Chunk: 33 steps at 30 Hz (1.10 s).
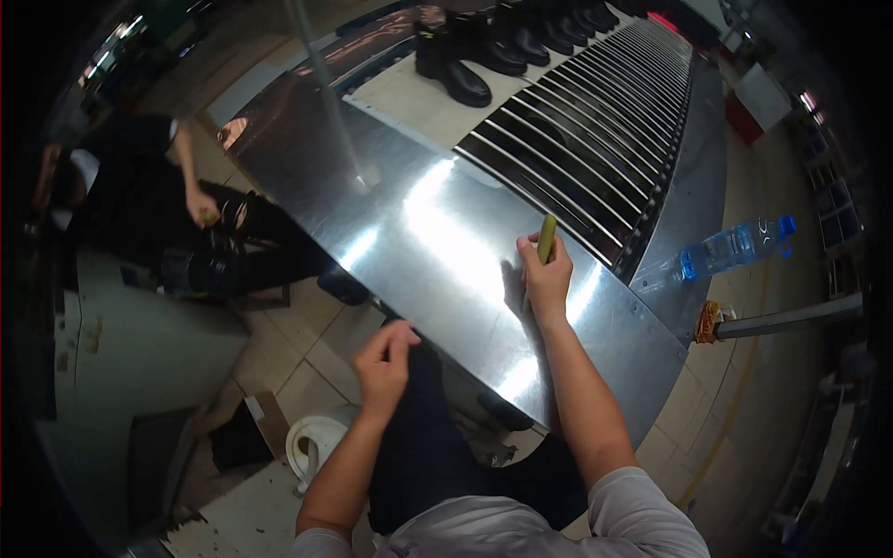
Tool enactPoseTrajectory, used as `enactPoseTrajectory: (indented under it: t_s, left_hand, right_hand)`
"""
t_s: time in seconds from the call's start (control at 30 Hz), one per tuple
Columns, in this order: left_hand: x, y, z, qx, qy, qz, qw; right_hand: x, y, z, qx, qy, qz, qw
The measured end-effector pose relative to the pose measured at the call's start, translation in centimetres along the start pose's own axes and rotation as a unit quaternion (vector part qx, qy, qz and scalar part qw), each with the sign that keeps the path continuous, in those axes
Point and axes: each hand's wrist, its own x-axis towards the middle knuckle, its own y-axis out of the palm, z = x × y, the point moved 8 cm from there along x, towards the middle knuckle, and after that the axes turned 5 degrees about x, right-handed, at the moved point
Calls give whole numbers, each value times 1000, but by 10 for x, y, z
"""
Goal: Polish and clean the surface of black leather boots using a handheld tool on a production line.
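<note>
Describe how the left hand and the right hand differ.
The right hand grips a green stick-like object, while the left hand shows nothing in its grip. The right hand appears over the shiny metal table; the left hand appears just outside its edge. The right hand is farther from the body than the left hand. Both are bare, with fingers bent.

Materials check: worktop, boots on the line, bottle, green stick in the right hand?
Worktop: bare sheet metal, smooth, likely steel; silvery with bright glare.
Boots: black, semi-gloss leather or a synthetic lookalike; soft highlights on the toes.
Bottle: clear, glossy plastic, apparently; see-through, bluish, blue cap.
Green stick: smooth, maybe plastic or painted wood; uniform olive colour, too small to tell.
</note>
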Motion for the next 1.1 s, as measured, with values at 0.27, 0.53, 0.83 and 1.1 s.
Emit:
enactPoseTrajectory:
  t_s: [0.27, 0.53, 0.83, 1.1]
  left_hand:
    - [248, 85, -6, 36, 93, 5, 995]
    - [485, 238, 61, 50, -24, 20, 998]
    - [594, 279, 125, 42, -81, -164, 982]
    - [504, 257, 113, -301, -265, 62, 914]
  right_hand:
    - [-1, -9, -8, 116, 51, 29, 991]
    - [-5, -3, -12, 49, 92, 92, 990]
    - [13, -6, 19, 15, -62, 26, 998]
    - [9, -5, 13, 18, -55, 13, 998]
